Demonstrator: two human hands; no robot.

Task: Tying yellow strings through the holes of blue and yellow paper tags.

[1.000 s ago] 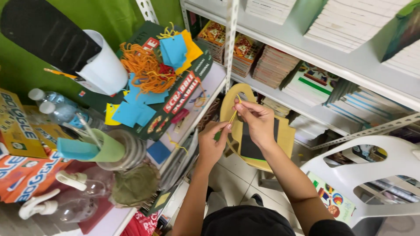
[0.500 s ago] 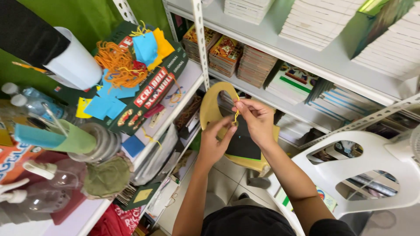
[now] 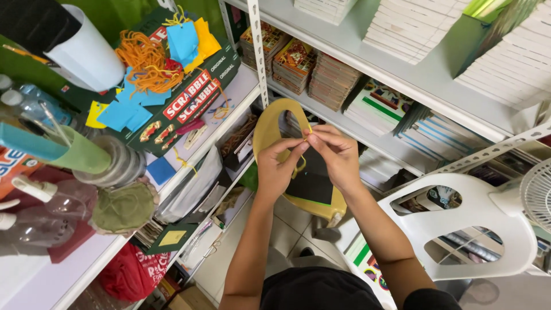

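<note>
Now closer: both hands have drawn together since a second ago, when the string stretched taut between them; it now hangs slack, and the view has swung left along the shelves.
Left hand: [image 3: 276, 167] raised from below, forearm bare, thumb and forefinger pinched shut on the yellow string [image 3: 302, 162].
Right hand: [image 3: 336, 154] angled in from the right, fingertips pinched on the same string just beside the left thumb; the two hands touch.
String: thin, yellow, looping down between the hands, in front of the stool.
Stool: [image 3: 270, 123] tan, flat, rounded seat with a cut-out handle, directly behind the hands; a black sheet [image 3: 310, 186] lies against it.
Shelf: [image 3: 227, 112] white, at left, carrying a dark green game box [image 3: 189, 106] topped with blue and yellow paper tags [image 3: 123, 112] and a tangle of orange yarn [image 3: 143, 63].
Chair: [image 3: 459, 229] white moulded plastic, lower right.
</note>
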